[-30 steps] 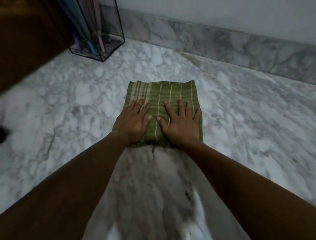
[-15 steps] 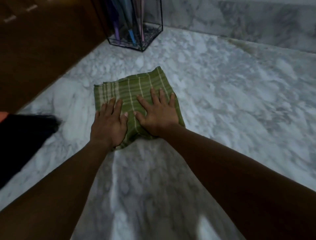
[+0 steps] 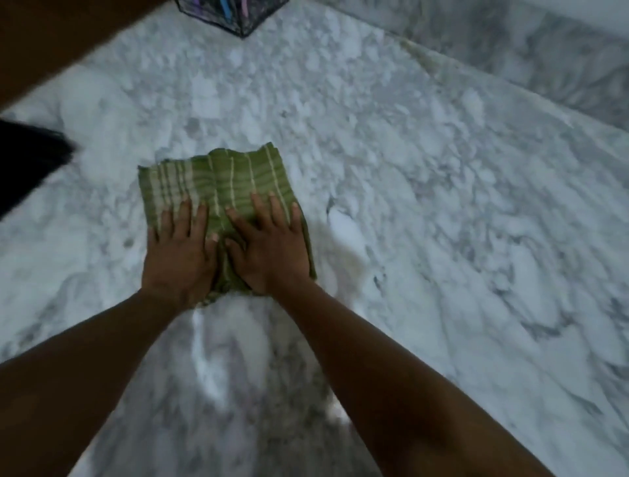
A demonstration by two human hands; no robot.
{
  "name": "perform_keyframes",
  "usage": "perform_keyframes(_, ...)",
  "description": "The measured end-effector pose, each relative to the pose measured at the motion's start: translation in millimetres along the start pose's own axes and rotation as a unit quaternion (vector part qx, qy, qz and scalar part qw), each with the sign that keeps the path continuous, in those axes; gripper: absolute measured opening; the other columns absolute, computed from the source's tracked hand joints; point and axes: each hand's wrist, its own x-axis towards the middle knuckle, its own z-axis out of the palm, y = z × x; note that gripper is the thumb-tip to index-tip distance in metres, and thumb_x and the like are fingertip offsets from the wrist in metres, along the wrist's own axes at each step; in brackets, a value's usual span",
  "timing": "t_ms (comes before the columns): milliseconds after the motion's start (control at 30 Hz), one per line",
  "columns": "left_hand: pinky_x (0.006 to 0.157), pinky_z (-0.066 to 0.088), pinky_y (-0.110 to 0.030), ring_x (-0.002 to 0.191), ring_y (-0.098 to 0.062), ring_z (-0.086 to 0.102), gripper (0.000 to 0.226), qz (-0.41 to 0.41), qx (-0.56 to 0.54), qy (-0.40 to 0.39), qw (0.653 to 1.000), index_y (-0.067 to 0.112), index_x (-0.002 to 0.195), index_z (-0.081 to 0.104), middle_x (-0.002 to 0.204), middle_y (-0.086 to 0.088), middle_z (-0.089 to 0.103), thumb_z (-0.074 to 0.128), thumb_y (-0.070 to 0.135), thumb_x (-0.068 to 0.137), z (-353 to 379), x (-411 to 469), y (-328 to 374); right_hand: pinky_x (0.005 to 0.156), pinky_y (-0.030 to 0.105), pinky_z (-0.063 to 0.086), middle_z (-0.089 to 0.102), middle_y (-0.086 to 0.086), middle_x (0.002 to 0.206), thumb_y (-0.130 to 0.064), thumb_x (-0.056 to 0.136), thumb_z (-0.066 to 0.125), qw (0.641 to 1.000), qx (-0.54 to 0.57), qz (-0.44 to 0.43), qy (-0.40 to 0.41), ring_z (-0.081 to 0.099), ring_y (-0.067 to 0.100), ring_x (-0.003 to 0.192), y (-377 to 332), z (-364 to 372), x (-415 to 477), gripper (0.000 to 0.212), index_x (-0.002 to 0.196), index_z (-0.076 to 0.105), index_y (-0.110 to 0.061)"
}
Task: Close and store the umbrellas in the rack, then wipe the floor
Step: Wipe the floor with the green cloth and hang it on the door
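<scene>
Left hand [image 3: 178,258] and right hand [image 3: 272,252] lie flat, fingers spread, pressing green cloth [image 3: 221,184] onto marble floor [image 3: 408,170]. Thumbs nearly touch. Cloth has slid back toward person, now farther from rack [image 3: 245,24] than second ago. Umbrellas [image 3: 224,4] look put away in rack. Wiping under way, much floor left

The person's left hand [image 3: 178,258] and right hand [image 3: 272,255] were bare, with long fingers and short, trimmed nails that showed pale at the tips. The left forearm [image 3: 85,357] and right forearm [image 3: 391,367] were bare as well, from the wrists to the near edge of the view. Whether the blurred black shape [image 3: 27,160] at the left edge belonged to the person could not be told.
</scene>
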Motion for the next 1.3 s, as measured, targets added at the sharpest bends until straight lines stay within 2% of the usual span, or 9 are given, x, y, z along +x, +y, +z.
perform_keyframes(167, 0.121, 0.015, -0.057, 0.154, -0.039, 0.010, 0.073, 0.078, 0.021, -0.032, 0.996, 0.019, 0.161, 0.012, 0.168, -0.012, 0.011, 0.007, 0.052, 0.096, 2.7, -48.8, 70.4, 0.121, 0.059, 0.007, 0.026, 0.010, 0.165, -0.064, 0.094, 0.035, 0.992, 0.016, 0.114, 0.044, 0.016, 0.034, 0.154, 51.7, -20.3, -93.7, 0.063, 0.151, 0.039, -0.039)
perform_keyframes(333, 0.122, 0.014, -0.057, 0.154, -0.037, 0.010, 0.071, 0.148, 0.015, -0.041, 0.988, 0.019, 0.160, 0.018, 0.168, -0.011, 0.014, 0.012, 0.050, 0.097, 11.1, -108.8, 177.8, 0.123, 0.057, 0.003, 0.017, 0.005, 0.168, -0.071, 0.094, 0.028, 0.980, 0.007, 0.192, 0.052, 0.009, 0.029, 0.156, 124.3, -43.2, -204.2, 0.066, 0.154, 0.031, -0.043)
perform_keyframes(467, 0.121, 0.018, -0.057, 0.153, -0.036, 0.019, 0.067, 0.217, 0.009, -0.027, 0.976, 0.021, 0.158, 0.028, 0.166, -0.010, 0.023, 0.023, 0.049, 0.097, 26.8, -156.2, 263.8, 0.124, 0.055, 0.007, 0.019, 0.002, 0.168, -0.076, 0.092, 0.027, 0.967, -0.012, 0.243, 0.074, 0.012, 0.027, 0.156, 188.0, -62.0, -300.0, 0.067, 0.152, 0.032, -0.047)
perform_keyframes(633, 0.121, 0.017, -0.057, 0.153, -0.035, 0.018, 0.067, 0.279, 0.007, -0.036, 0.960, 0.024, 0.158, 0.029, 0.166, -0.007, 0.023, 0.025, 0.049, 0.095, 38.6, -202.8, 361.1, 0.123, 0.055, 0.009, 0.016, 0.003, 0.169, -0.076, 0.093, 0.023, 0.952, -0.035, 0.296, 0.070, 0.010, 0.027, 0.156, 244.5, -84.8, -395.2, 0.069, 0.155, 0.026, -0.045)
perform_keyframes(767, 0.118, 0.022, -0.059, 0.149, -0.038, 0.028, 0.064, 0.355, -0.007, -0.022, 0.935, 0.022, 0.154, 0.038, 0.163, -0.011, 0.031, 0.034, 0.045, 0.095, 55.4, -251.3, 442.4, 0.125, 0.053, 0.002, 0.005, -0.003, 0.170, -0.076, 0.093, 0.019, 0.927, -0.013, 0.370, 0.063, -0.001, 0.022, 0.157, 294.7, -99.3, -480.1, 0.069, 0.156, 0.015, -0.049)
perform_keyframes(867, 0.116, 0.027, -0.059, 0.145, -0.039, 0.038, 0.059, 0.407, -0.027, 0.008, 0.913, 0.021, 0.149, 0.049, 0.158, -0.012, 0.041, 0.045, 0.042, 0.093, 68.3, -290.7, 501.0, 0.125, 0.053, 0.003, 0.008, -0.004, 0.170, -0.075, 0.093, 0.021, 0.901, -0.022, 0.425, 0.082, 0.001, 0.021, 0.157, 322.4, -108.4, -543.4, 0.068, 0.156, 0.016, -0.049)
perform_keyframes(967, 0.115, 0.028, -0.060, 0.143, -0.040, 0.040, 0.059, 0.445, -0.046, -0.013, 0.894, 0.020, 0.145, 0.053, 0.155, -0.013, 0.044, 0.047, 0.042, 0.091, 72.2, -330.8, 553.2, 0.124, 0.054, 0.006, 0.009, -0.003, 0.170, -0.074, 0.095, 0.022, 0.871, -0.033, 0.483, 0.083, 0.003, 0.023, 0.157, 340.8, -114.9, -604.1, 0.067, 0.156, 0.015, -0.048)
perform_keyframes(1167, 0.117, 0.024, -0.060, 0.146, -0.040, 0.035, 0.059, 0.510, -0.039, -0.047, 0.858, 0.019, 0.147, 0.052, 0.157, -0.013, 0.041, 0.042, 0.042, 0.093, 79.9, -379.2, 572.8, 0.124, 0.056, 0.005, 0.008, 0.001, 0.170, -0.068, 0.097, 0.020, 0.815, -0.022, 0.568, 0.109, 0.000, 0.026, 0.157, 312.5, -104.8, -649.1, 0.065, 0.158, 0.014, -0.044)
perform_keyframes(1300, 0.121, 0.020, -0.055, 0.150, -0.034, 0.028, 0.060, 0.541, -0.011, -0.040, 0.840, 0.025, 0.153, 0.041, 0.163, -0.006, 0.032, 0.035, 0.044, 0.096, 76.8, -358.7, 525.6, 0.123, 0.060, 0.000, 0.000, 0.007, 0.170, -0.069, 0.096, 0.022, 0.821, -0.015, 0.564, 0.090, -0.006, 0.031, 0.156, 267.3, -95.6, -624.4, 0.067, 0.158, 0.008, -0.046)
